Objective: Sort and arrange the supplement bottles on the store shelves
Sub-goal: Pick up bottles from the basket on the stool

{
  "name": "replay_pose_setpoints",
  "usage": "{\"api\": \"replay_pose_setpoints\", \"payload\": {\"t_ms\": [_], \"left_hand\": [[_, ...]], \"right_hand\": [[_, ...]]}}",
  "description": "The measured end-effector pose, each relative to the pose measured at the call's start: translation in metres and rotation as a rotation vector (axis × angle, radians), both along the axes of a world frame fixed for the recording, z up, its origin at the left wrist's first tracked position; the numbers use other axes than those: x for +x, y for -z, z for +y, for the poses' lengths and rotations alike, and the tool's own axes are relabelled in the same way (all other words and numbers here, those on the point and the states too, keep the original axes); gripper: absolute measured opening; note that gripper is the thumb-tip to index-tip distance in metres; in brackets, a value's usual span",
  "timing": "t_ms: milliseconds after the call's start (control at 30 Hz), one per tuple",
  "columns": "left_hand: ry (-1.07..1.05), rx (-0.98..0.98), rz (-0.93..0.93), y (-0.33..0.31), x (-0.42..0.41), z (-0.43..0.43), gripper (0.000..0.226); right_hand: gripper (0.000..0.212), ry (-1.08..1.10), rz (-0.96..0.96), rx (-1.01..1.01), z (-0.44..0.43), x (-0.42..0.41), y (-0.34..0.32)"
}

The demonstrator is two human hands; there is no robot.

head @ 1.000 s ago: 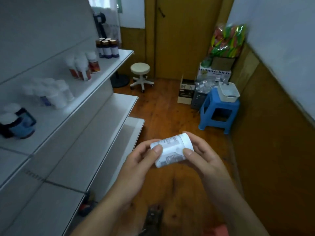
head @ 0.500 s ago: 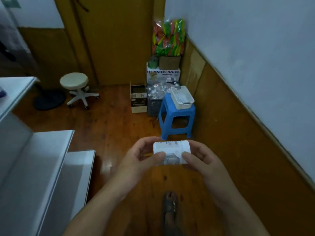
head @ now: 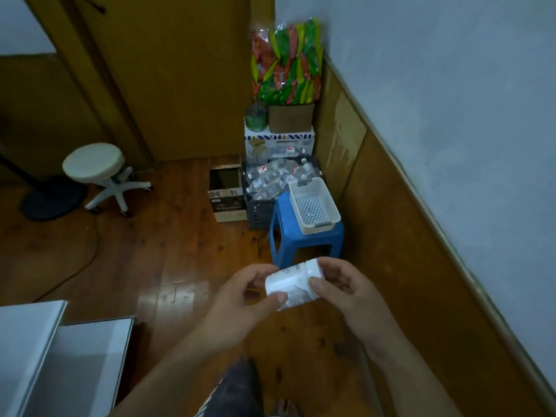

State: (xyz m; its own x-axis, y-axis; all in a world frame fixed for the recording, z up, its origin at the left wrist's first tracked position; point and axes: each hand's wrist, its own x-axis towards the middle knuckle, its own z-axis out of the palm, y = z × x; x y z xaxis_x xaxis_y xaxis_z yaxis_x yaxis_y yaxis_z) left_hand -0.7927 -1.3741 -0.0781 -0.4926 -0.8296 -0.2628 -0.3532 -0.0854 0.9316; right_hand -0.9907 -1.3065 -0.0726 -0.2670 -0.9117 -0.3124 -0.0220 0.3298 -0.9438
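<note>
A white supplement bottle (head: 290, 282) with a printed label lies sideways between both hands, in front of me above the wooden floor. My left hand (head: 243, 299) grips its left end, thumb over the label. My right hand (head: 346, 288) grips the right end, fingers curled round the cap side. Only the corners of the white store shelves (head: 60, 350) show at the lower left; no other supplement bottles are in view.
A blue plastic stool (head: 282, 233) carries a white perforated basket (head: 316, 206) ahead. Behind it are a grey crate of clear water bottles (head: 270, 179), an open cardboard box (head: 225, 197) and stacked boxes with colourful packets. A white swivel stool (head: 96, 164) stands left. Wood-panelled wall runs right.
My view has swung right, away from the shelves with their bottles, toward the corner with the blue stool. Both hands have kept hold of the white bottle, which is tilted a little differently.
</note>
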Motion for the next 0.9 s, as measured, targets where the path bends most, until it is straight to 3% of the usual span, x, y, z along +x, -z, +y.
{"api": "replay_pose_setpoints", "payload": {"t_ms": [233, 533, 733, 900], "left_hand": [[0.052, -0.092, -0.134, 0.059, -0.064, -0.162, 0.023], [0.113, 0.06, -0.324, 0.119, -0.145, -0.307, 0.034], [0.061, 0.132, -0.474, 0.159, -0.188, -0.36, 0.038], [-0.006, 0.189, -0.604, 0.192, -0.218, -0.383, 0.042]], "right_hand": [[0.031, 0.06, 0.164, 0.105, -0.156, -0.06, 0.049], [0.05, 0.075, 0.51, 0.344, -0.31, -0.149, 0.126], [0.058, -0.082, 0.72, 0.45, -0.397, -0.196, 0.216], [0.055, -0.42, 0.898, 0.512, -0.437, -0.225, 0.293]]}}
